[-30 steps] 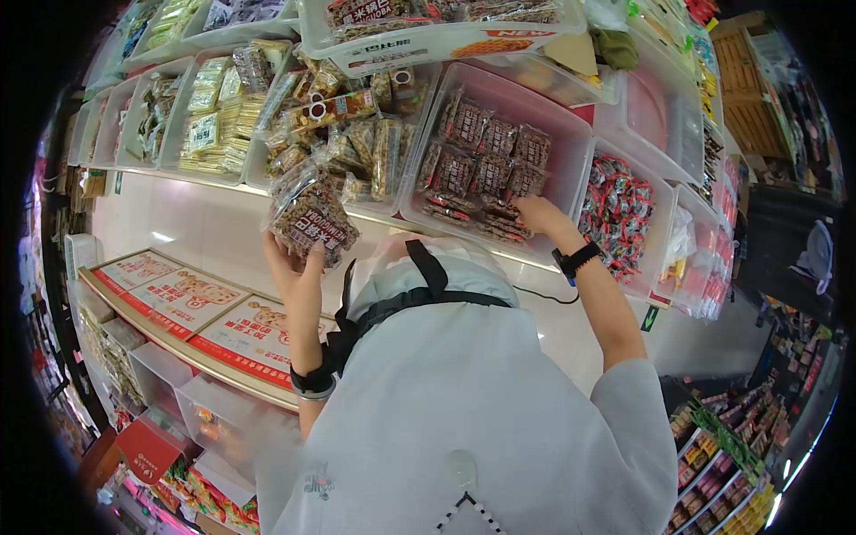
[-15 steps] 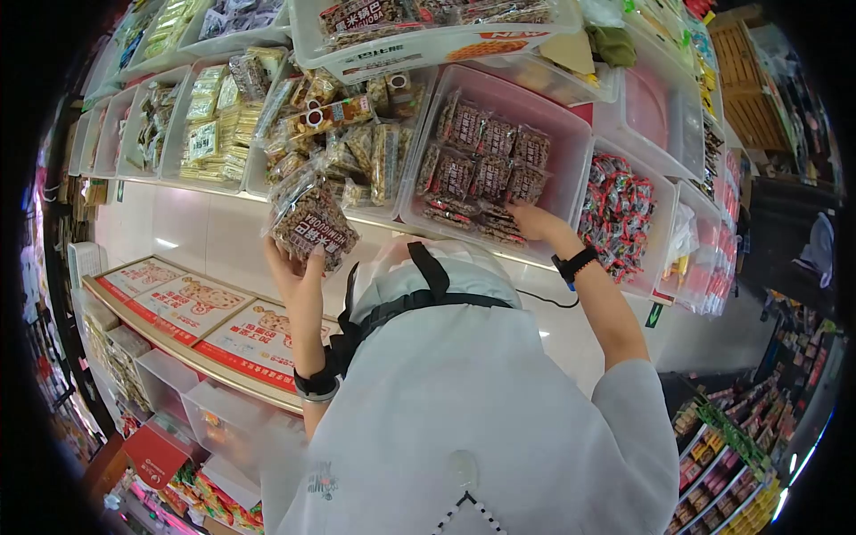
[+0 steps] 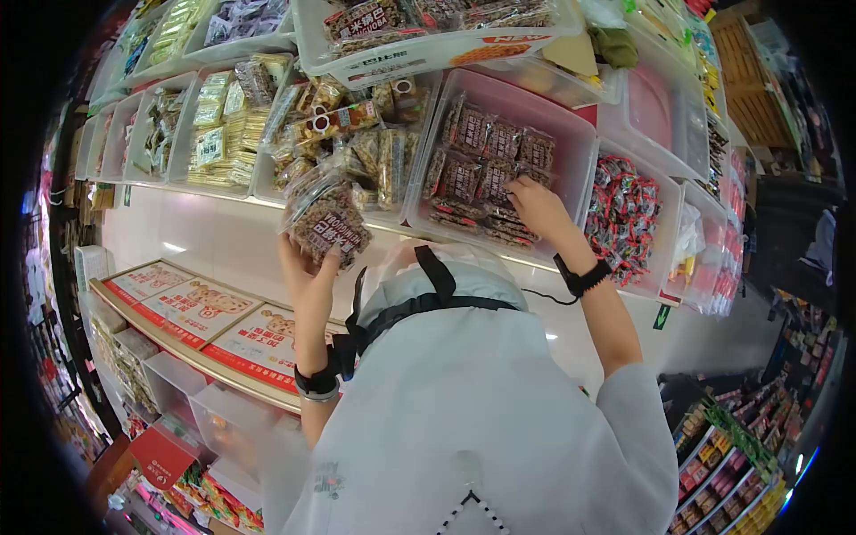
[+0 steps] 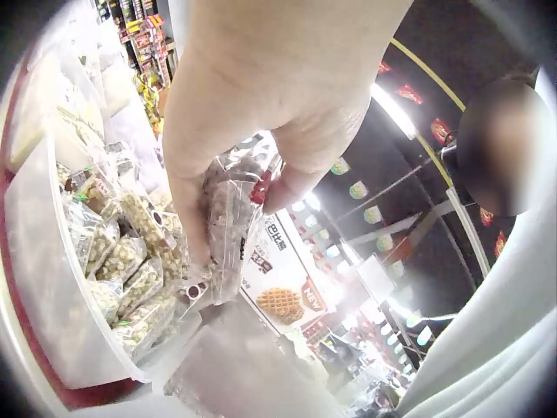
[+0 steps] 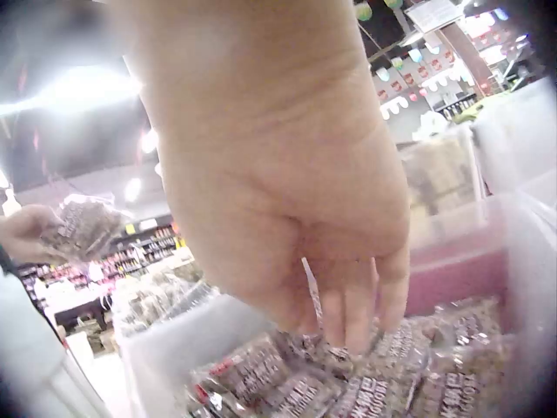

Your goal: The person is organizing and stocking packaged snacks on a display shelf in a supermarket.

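Note:
My left hand (image 3: 308,276) grips several stacked clear packets of dark rice crackers (image 3: 332,230), thumb on one face; in the left wrist view the hand (image 4: 252,113) pinches their edges (image 4: 231,218). My right hand (image 3: 540,210) is inside the pinkish bin (image 3: 563,134), fingertips on a packet (image 3: 497,185) among rows of the same crackers. Up close in the right wrist view, the fingers of the right hand (image 5: 296,200) point down onto the packets (image 5: 305,383); whether they pinch one is partly hidden.
Left of the pinkish bin stands a bin of mixed snacks (image 3: 392,160); right of it, one of red-wrapped sweets (image 3: 624,214). A white box marked NEW (image 3: 446,55) stands behind. A sign-covered ledge (image 3: 205,312) lies at the lower left.
The right hand has moved up and slightly back within the bin, from the front packets onto a middle one. The left hand still holds its packets, shifted slightly to the right in view.

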`<state>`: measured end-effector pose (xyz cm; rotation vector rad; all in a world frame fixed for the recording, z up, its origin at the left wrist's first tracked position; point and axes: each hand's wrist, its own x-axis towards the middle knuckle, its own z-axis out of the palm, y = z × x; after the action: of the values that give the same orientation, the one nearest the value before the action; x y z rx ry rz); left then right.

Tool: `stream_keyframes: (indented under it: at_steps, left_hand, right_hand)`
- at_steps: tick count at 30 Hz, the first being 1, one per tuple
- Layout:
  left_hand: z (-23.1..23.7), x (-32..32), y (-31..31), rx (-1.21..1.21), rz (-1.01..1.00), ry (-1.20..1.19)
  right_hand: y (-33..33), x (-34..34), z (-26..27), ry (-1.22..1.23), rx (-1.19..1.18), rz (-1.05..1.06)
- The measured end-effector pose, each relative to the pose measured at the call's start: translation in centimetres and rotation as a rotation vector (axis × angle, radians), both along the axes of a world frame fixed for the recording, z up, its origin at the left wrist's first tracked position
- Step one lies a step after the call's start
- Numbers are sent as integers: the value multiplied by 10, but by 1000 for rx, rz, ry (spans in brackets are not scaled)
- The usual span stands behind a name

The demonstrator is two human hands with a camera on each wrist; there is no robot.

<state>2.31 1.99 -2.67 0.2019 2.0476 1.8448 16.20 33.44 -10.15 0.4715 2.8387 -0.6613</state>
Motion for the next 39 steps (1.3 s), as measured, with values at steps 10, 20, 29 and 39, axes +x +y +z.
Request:
stream_keyframes:
  at_steps: [10, 20, 29, 39]
  left_hand:
    - [27, -2, 53, 130, -355, 70]
    - [44, -1, 53, 279, -407, -160]
    - [37, -2, 58, 149, -341, 40]
    - [23, -9, 47, 220, -445, 33]
  right_hand:
    - [-100, -52, 116, 600, -514, 114]
    - [-115, -51, 130, 556, -483, -7]
    - [-116, -53, 135, 499, -539, -143]
    - [-78, -41, 134, 288, -832, -127]
